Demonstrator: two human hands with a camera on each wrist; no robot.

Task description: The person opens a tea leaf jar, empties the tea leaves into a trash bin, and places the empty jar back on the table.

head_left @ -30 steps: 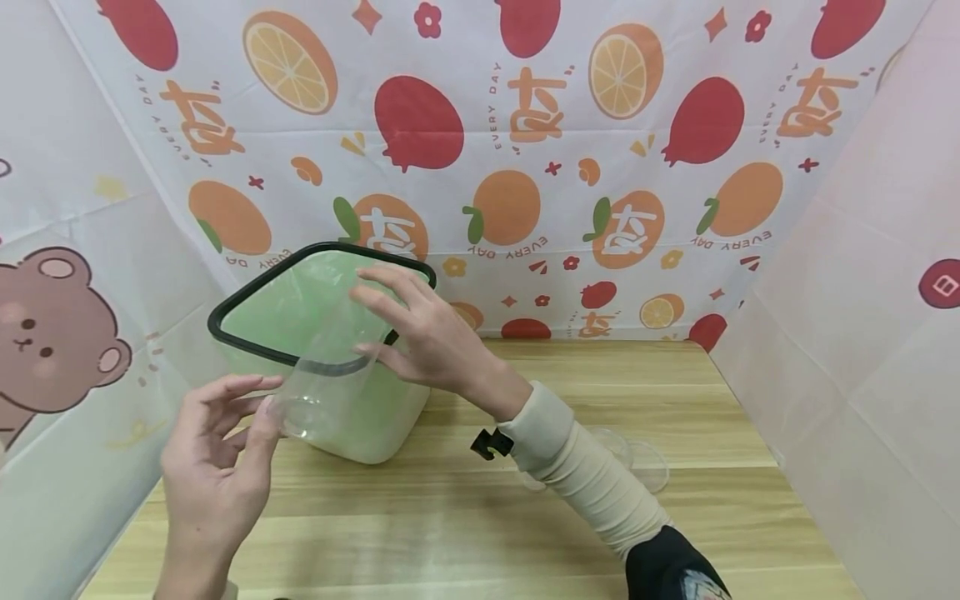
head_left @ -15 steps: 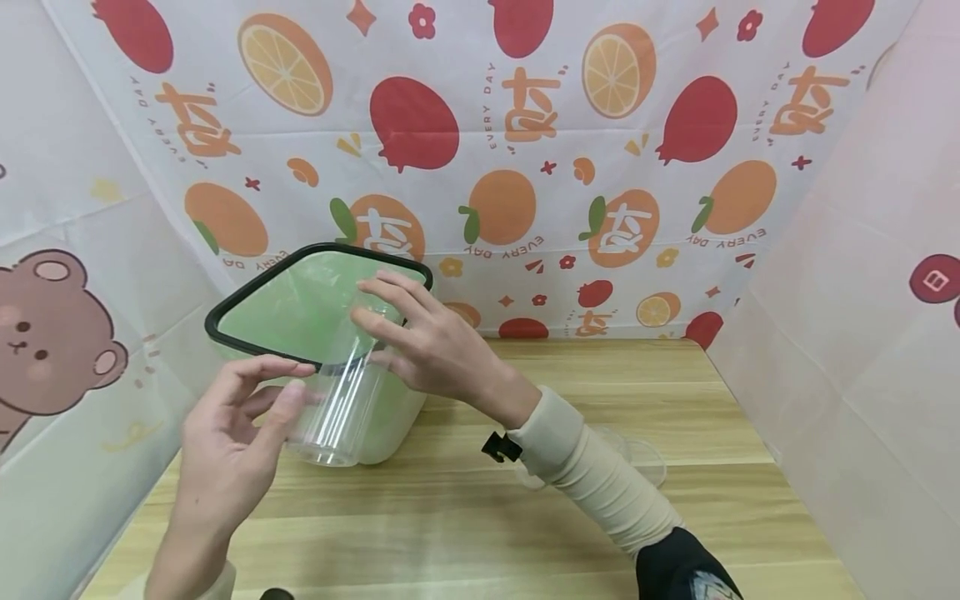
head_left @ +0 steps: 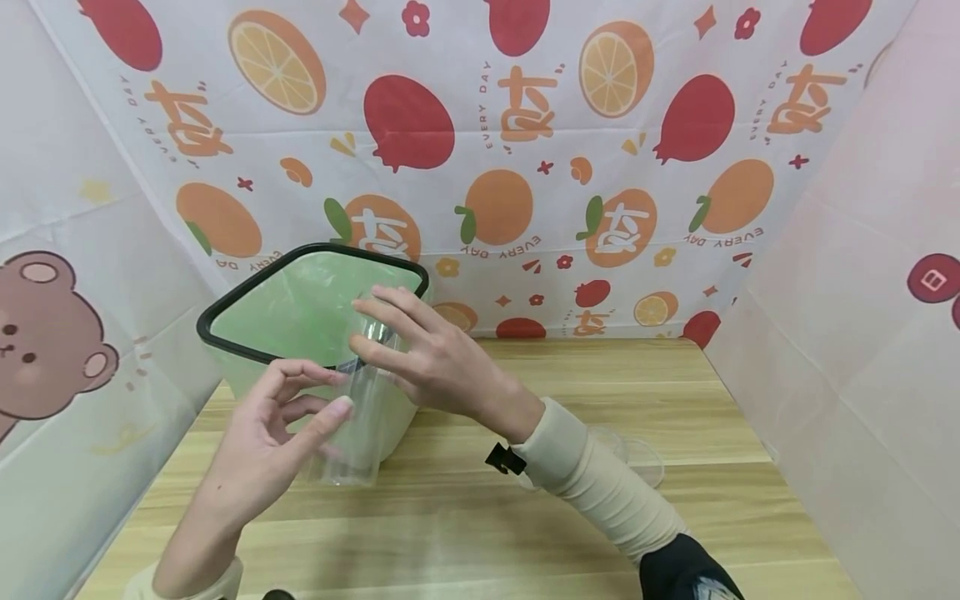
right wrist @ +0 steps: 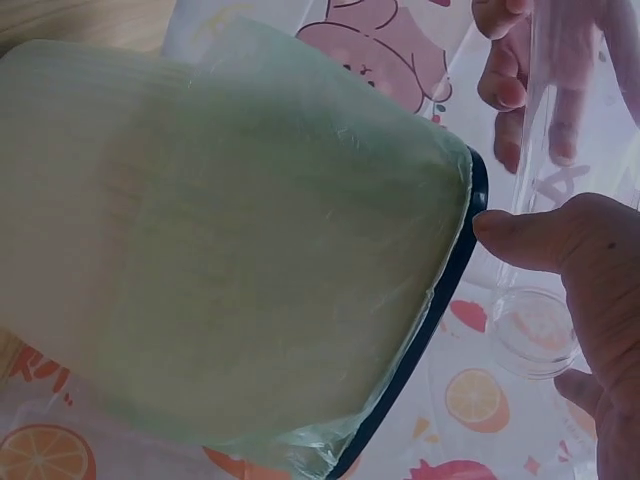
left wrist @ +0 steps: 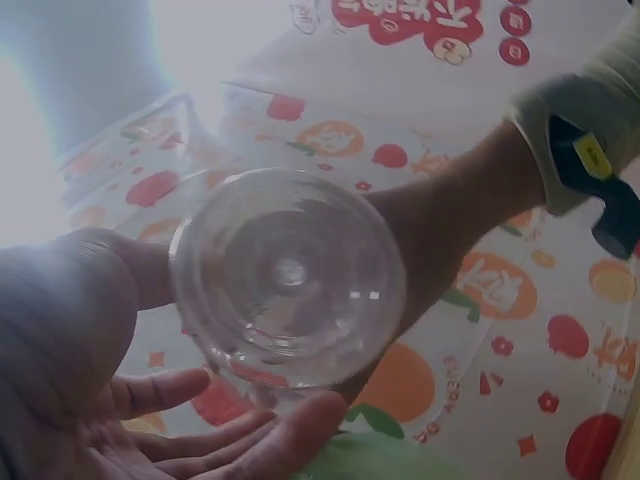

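Observation:
A clear plastic cup (head_left: 356, 446) slants in front of the bin, its lower end above the table. My left hand (head_left: 262, 442) holds its side, thumb in front and fingers behind. From above, my right hand (head_left: 442, 358) grips the upper part with spread, curved fingers. The left wrist view looks onto the cup's round base (left wrist: 290, 270). Behind the hands stands a bin with a black rim (head_left: 375, 256) and a pale green bag liner (right wrist: 270, 250). In the right wrist view, the right thumb (right wrist: 530, 240) overlaps the rim; contact cannot be told.
Clear round pieces (head_left: 647, 464) lie on the wooden table (head_left: 525, 533), partly behind the right sleeve (head_left: 600, 483). A small black object (head_left: 278, 594) shows at the bottom edge. Fruit-print sheeting (head_left: 495, 108) closes off the back.
The cup's lower end has swung down and to the right, so it slants less. My left hand has moved right along with it. The right hand has barely shifted, and the bin stays put.

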